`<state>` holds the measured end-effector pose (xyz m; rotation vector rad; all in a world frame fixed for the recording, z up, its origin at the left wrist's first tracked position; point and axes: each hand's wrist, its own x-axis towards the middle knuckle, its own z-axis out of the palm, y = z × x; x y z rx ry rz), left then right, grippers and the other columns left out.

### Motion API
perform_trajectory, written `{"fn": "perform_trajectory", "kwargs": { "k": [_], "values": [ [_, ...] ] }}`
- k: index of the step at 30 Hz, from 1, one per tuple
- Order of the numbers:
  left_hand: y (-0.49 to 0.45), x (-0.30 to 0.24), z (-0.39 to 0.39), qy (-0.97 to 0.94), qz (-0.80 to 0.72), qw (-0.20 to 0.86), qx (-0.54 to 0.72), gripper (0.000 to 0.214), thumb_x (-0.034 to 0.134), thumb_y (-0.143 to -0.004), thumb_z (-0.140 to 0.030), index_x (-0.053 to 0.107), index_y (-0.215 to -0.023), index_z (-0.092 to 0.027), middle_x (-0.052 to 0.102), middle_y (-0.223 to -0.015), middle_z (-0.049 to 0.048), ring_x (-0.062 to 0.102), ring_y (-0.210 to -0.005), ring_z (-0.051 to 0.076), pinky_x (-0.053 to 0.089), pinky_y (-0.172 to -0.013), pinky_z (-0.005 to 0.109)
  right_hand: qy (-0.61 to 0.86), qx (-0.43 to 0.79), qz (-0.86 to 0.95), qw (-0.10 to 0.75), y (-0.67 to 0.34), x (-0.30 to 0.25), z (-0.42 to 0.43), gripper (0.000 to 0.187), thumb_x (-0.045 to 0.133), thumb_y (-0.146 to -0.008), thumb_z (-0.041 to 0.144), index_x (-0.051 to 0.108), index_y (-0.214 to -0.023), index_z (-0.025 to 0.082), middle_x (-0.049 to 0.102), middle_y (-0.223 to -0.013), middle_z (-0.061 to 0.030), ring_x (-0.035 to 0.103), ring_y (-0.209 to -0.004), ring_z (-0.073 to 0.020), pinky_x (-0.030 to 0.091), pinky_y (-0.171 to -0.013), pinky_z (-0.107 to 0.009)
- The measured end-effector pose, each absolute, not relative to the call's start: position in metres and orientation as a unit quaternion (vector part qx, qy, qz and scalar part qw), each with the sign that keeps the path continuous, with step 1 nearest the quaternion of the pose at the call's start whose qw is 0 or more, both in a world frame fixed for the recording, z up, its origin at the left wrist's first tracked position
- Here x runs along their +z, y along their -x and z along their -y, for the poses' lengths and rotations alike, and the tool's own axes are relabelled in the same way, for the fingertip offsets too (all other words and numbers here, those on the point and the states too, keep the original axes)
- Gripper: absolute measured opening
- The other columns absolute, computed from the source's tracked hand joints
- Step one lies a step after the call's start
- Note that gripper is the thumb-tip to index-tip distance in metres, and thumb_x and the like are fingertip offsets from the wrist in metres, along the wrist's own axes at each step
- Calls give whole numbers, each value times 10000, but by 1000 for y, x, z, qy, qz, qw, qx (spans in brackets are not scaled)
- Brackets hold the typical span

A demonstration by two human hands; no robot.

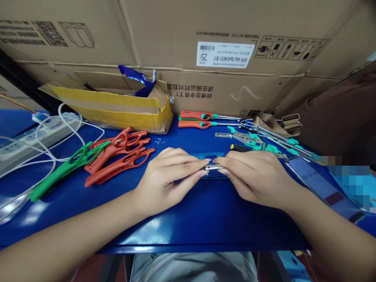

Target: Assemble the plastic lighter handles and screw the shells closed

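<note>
My left hand (173, 174) and my right hand (258, 174) meet over the middle of the table, fingertips pinched on a short silvery piece (214, 167) between them. The piece lies roughly level; its left end looks dark, and both ends are partly covered by fingers. Just below and behind the fingers is a blue plastic part (216, 149) with openings in it, mostly hidden by my hands. A yellow-and-black handle (238, 148) pokes out behind my right hand.
Orange lighter shells (117, 152) and a green shell (69, 168) lie left, near a power strip (38, 135). Assembled orange lighters (195, 124), metal tubes (276, 137) and clear parts (225, 135) lie behind. A phone (320, 186) is right; a taped carton (117, 109) stands back left.
</note>
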<state>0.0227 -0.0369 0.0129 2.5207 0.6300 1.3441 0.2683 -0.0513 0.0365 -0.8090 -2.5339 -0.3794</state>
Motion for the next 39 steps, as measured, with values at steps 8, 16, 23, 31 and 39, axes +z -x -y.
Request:
{"fn": "perform_trajectory", "kwargs": {
  "k": [8,16,23,31,39],
  "values": [
    [-23,13,34,-861,-233,157,424,163,704,-910,-163,782,-1048,-200,814,-965,55,743,-809,170,543,-785,322,289,-160,921,208,-269,33,47,236,461,-997,156,691,-1038,120,703,-796,-51,625,-656,-164,415,-571,-300],
    [-25,23,33,-761,-324,442,346,131,785,-835,-183,835,-956,-193,801,-818,55,703,-665,156,550,-588,239,255,-159,937,177,-270,33,44,277,432,-951,69,678,-1071,108,736,-882,-90,637,-696,-183,450,-616,-309],
    [-27,26,33,-734,-346,480,334,79,820,-787,-177,840,-863,-178,782,-747,37,651,-577,125,516,-535,217,249,-167,938,175,-269,35,47,253,439,-957,68,682,-990,132,735,-874,-81,624,-700,-174,436,-624,-303],
    [-33,21,43,-754,-336,424,373,58,801,-822,-230,829,-844,-185,783,-771,24,685,-680,137,542,-665,232,273,-80,939,192,-261,30,54,220,463,-1021,246,657,-1023,141,726,-886,-75,647,-736,-189,434,-632,-315],
    [-32,17,38,-627,-354,619,313,194,791,-823,-354,814,-776,-167,803,-765,55,726,-670,170,585,-655,265,282,-45,939,193,-256,29,56,177,483,-1018,240,597,-1121,152,709,-928,-50,659,-777,-182,459,-644,-297]
  ]
}}
